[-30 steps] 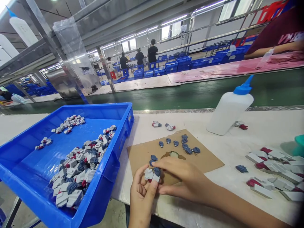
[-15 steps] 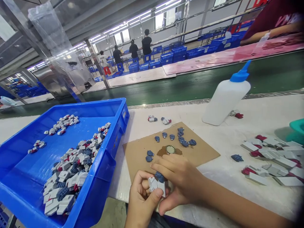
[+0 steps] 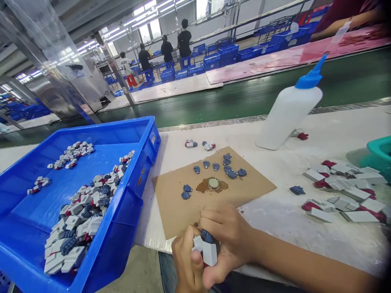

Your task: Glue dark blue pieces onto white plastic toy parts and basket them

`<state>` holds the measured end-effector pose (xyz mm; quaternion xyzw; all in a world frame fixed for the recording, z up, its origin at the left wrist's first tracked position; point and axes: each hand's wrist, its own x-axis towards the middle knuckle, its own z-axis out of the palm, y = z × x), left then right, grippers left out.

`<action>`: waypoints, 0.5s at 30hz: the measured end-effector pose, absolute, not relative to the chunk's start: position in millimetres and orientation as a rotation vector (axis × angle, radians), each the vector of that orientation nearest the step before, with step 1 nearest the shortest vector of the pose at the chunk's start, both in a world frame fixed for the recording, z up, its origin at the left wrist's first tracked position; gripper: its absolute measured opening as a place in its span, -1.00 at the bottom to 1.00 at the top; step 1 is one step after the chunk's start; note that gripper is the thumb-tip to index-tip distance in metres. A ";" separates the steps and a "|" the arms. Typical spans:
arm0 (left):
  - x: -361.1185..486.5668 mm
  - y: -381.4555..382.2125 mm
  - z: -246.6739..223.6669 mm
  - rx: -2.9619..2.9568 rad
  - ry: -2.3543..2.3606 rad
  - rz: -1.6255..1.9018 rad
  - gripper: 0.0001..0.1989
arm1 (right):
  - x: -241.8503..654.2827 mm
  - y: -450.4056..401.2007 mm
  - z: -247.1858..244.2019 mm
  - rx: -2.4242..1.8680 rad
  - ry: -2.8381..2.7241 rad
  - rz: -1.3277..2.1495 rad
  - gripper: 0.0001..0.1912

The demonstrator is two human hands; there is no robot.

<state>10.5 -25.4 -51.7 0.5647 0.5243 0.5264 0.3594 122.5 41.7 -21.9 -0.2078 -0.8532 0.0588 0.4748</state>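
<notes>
Between my two hands is a small white, red and dark blue plastic part (image 3: 209, 253), just past the table's near edge. My left hand (image 3: 188, 258) grips its left side with the thumb in front. Wrapped round its right side and top is my right hand (image 3: 227, 240). Beyond them lies a brown cardboard sheet (image 3: 171, 207) with several dark blue pieces (image 3: 232, 174) and a round cap (image 3: 213, 183) on a wet brown stain. One more blue piece (image 3: 297, 190) rests right of the cardboard.
A blue bin (image 3: 128, 228) with many assembled parts stands at the left. On the right are a pile of white and red parts (image 3: 348, 191), a teal basket (image 3: 380, 146) and a white bottle (image 3: 287, 118) with a blue nozzle. A green conveyor (image 3: 238, 103) runs behind; people are beyond.
The camera view has shifted, so the table items appear a little higher and further left. Both hands have closed in round the part, which is turned with more of its white block showing.
</notes>
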 end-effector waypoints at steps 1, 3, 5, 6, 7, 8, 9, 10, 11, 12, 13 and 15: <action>10.3 -25.4 -51.9 1.446 1.366 1.357 -0.43 | 122.5 40.4 -22.8 -0.524 -2.084 0.128 -0.37; 9.8 -25.5 -52.5 1.428 1.387 1.349 -0.42 | 122.5 37.9 -24.3 -0.557 -2.083 0.101 -0.38; 9.5 -25.7 -54.1 1.396 1.400 1.338 -0.42 | 122.3 35.8 -25.6 -0.591 -2.076 0.086 -0.38; 9.4 -25.8 -55.4 1.373 1.406 1.335 -0.42 | 122.2 35.0 -26.3 -0.609 -2.074 0.083 -0.38; 9.4 -26.0 -56.7 1.350 1.408 1.335 -0.42 | 122.0 34.4 -26.8 -0.627 -2.074 0.081 -0.37; 9.4 -26.2 -58.1 1.332 1.408 1.340 -0.42 | 121.8 33.8 -27.4 -0.643 -2.076 0.078 -0.36; 9.3 -26.5 -59.4 1.320 1.410 1.346 -0.43 | 121.5 33.3 -27.8 -0.657 -2.077 0.076 -0.36; 9.1 -26.9 -60.4 1.314 1.413 1.351 -0.43 | 121.1 32.8 -28.2 -0.669 -2.078 0.073 -0.35; 8.8 -27.3 -61.0 1.313 1.415 1.357 -0.44 | 120.7 32.3 -28.5 -0.678 -2.077 0.068 -0.34; 8.4 -27.7 -61.4 1.319 1.415 1.364 -0.44 | 120.2 31.8 -28.7 -0.679 -2.074 0.060 -0.33; 7.8 -28.1 -61.7 1.333 1.417 1.374 -0.44 | 119.8 31.3 -28.9 -0.672 -2.068 0.048 -0.33; 6.2 -28.8 -62.3 1.381 1.419 1.398 -0.43 | 119.2 30.4 -29.1 -0.653 -2.057 0.032 -0.32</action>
